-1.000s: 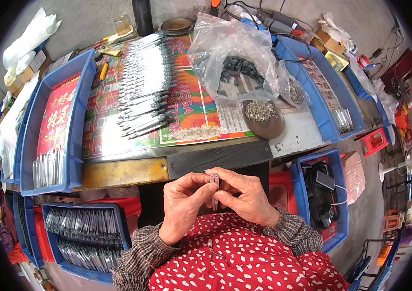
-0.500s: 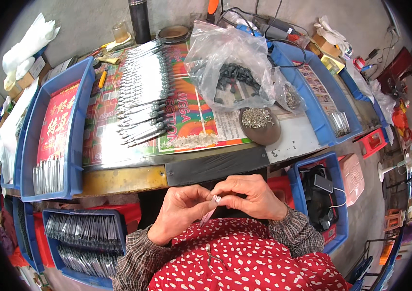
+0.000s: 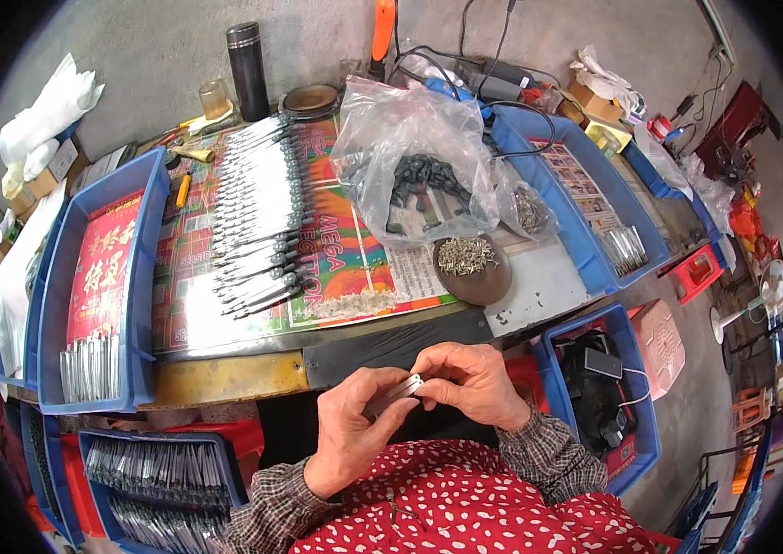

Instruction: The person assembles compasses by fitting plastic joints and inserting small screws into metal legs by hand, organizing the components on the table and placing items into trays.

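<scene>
My left hand [image 3: 359, 420] is closed around a pair of slim silvery metal strips [image 3: 399, 395] with small holes at their ends. The thumb and fingers of my right hand [image 3: 472, 383] pinch near those holed ends, so the fingertips nearly meet. Both hands are in front of the table's near edge, above my red spotted apron. Beyond them on the table lies a long row of silvery pieces with dark ends [image 3: 257, 212]. A round brown dish [image 3: 488, 286] of small metal pins [image 3: 467, 256] stands to the right of that row.
A clear plastic bag [image 3: 364, 129] holds dark parts [image 3: 428, 180]. Blue trays stand left [image 3: 137, 360] and right [image 3: 585, 249], with silvery strips in them. A lower blue bin [image 3: 234, 462] holds many dark-ended pieces. A black flask [image 3: 246, 74] stands at the back.
The view has shifted, showing more of the wall. In my hands, the strips have turned, and more of their length now shows beside the left thumb.
</scene>
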Demonstrator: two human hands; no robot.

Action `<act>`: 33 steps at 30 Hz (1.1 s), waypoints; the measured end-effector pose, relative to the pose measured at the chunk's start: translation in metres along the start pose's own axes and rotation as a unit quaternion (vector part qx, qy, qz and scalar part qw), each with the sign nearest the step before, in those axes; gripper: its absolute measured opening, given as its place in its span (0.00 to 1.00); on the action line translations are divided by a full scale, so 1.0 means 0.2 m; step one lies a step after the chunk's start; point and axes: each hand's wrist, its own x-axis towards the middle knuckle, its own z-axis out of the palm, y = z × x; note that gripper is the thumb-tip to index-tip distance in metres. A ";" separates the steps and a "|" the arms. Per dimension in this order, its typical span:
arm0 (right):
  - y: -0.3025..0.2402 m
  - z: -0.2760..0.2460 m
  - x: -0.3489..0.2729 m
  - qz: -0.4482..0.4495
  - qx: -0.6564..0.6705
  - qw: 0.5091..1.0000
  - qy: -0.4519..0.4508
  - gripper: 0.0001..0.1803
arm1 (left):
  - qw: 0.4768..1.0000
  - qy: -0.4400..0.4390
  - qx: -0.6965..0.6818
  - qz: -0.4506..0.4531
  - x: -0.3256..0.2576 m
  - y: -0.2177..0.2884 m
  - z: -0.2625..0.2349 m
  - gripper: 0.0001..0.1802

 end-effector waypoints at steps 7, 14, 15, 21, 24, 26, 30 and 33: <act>0.02 0.00 0.01 0.010 -0.009 1.000 0.006 0.10 | 0.991 0.047 0.105 0.074 0.03 0.00 0.01 0.12; -0.05 -0.09 0.08 0.004 -0.151 0.987 -0.061 0.08 | 0.991 0.025 0.118 0.060 0.03 0.01 -0.01 0.11; -0.07 -0.11 0.10 0.004 -0.153 0.986 -0.061 0.08 | 0.991 0.025 0.117 0.061 0.03 0.01 -0.01 0.11; -0.14 -0.33 0.30 -0.051 -0.298 0.949 0.091 0.07 | 0.985 0.014 0.155 0.077 0.03 -0.01 -0.05 0.12; -0.12 -0.43 0.44 -0.097 -0.365 0.914 0.149 0.07 | 0.985 0.022 0.152 0.076 0.02 -0.02 -0.08 0.12; -0.09 -0.50 0.52 -0.098 -0.401 0.897 0.157 0.07 | 0.982 0.030 0.169 0.075 0.02 -0.02 -0.10 0.12; -0.07 -0.57 0.65 -0.080 -0.470 0.865 0.155 0.09 | 0.982 0.039 0.173 0.064 0.02 -0.01 -0.13 0.12; -0.02 -0.60 0.76 -0.102 -0.528 0.831 0.139 0.10 | 0.982 0.044 0.173 0.059 0.03 -0.01 -0.13 0.12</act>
